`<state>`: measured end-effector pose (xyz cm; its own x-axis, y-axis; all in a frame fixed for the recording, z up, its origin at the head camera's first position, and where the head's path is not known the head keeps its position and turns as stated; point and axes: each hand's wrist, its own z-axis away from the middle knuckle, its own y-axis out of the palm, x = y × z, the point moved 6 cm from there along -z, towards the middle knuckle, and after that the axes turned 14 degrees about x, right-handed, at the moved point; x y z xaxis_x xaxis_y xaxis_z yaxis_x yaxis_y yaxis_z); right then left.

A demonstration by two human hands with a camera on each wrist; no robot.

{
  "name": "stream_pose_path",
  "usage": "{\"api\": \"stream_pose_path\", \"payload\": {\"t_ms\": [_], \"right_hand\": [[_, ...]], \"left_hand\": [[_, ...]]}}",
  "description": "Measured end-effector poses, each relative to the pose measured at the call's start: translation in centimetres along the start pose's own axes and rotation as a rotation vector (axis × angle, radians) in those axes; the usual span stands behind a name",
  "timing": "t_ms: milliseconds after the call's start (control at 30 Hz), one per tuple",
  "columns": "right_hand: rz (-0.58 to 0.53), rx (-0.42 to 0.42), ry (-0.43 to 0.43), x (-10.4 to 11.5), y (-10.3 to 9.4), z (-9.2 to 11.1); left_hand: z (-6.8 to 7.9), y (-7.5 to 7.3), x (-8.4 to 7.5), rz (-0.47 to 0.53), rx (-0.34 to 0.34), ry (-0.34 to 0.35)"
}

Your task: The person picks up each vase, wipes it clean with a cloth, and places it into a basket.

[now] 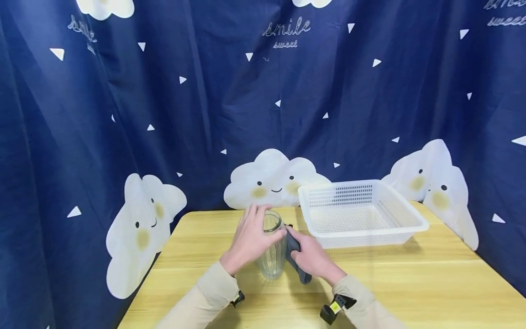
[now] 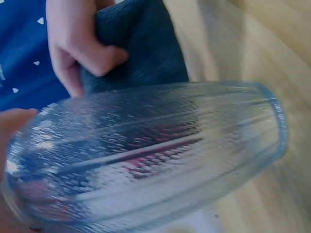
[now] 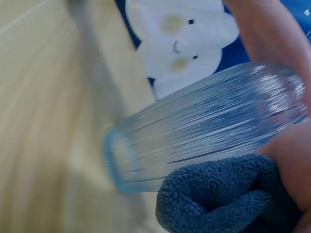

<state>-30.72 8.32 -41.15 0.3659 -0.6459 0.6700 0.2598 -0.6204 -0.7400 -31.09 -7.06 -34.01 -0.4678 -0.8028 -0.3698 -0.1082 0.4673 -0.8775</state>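
A clear ribbed glass vase (image 1: pixel 272 261) stands roughly upright over the table, its round mouth facing up. Whether its base touches the wood I cannot tell. My left hand (image 1: pixel 249 235) grips it near the rim, thumb across the near side. On the vase's right, my right hand (image 1: pixel 315 257) holds a dark grey-blue cloth (image 1: pixel 293 249) bunched up, with part of it hanging below the fingers. In the right wrist view the fuzzy towel-like cloth (image 3: pixel 214 194) lies close beside the glass. The left wrist view shows the vase (image 2: pixel 146 155) lengthwise, slightly blurred.
A white perforated plastic basket (image 1: pixel 365 235) sits at the back right of the wooden table (image 1: pixel 394 283). Behind the table hangs a dark blue curtain (image 1: pixel 230 105) with cloud prints. A wrist-worn device (image 1: pixel 337 307) is strapped on the right sleeve.
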Motion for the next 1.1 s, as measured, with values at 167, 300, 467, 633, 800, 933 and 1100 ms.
{"api": "stream_pose_path", "payload": {"t_ms": [167, 300, 467, 633, 800, 933, 1100], "right_hand": [[0.053, -0.166, -0.097, 2.7, -3.1, 0.9], [0.124, -0.211, -0.149, 4.0, -3.9, 1.1], [0.117, -0.119, -0.105, 3.2, -2.6, 0.6], [0.087, 0.010, -0.027, 1.0, -0.1, 0.2], [0.090, 0.121, -0.012, -1.1, 2.8, -0.1], [0.069, 0.134, -0.010, -1.7, 3.4, -0.3], [0.034, 0.084, 0.000, -1.1, 1.8, 0.0]], "left_hand": [[0.1, -0.5, -0.8, 0.014, 0.015, 0.000], [0.0, -0.2, -1.0, 0.090, 0.069, 0.010], [-0.1, 0.2, -0.8, 0.110, 0.061, -0.009], [-0.2, 0.3, -0.5, 0.117, 0.036, 0.010], [-0.3, 0.2, -0.2, 0.115, -0.001, 0.032], [-0.2, 0.2, 0.0, 0.104, -0.032, 0.014], [-0.1, 0.4, 0.0, 0.083, -0.045, -0.044]]}}
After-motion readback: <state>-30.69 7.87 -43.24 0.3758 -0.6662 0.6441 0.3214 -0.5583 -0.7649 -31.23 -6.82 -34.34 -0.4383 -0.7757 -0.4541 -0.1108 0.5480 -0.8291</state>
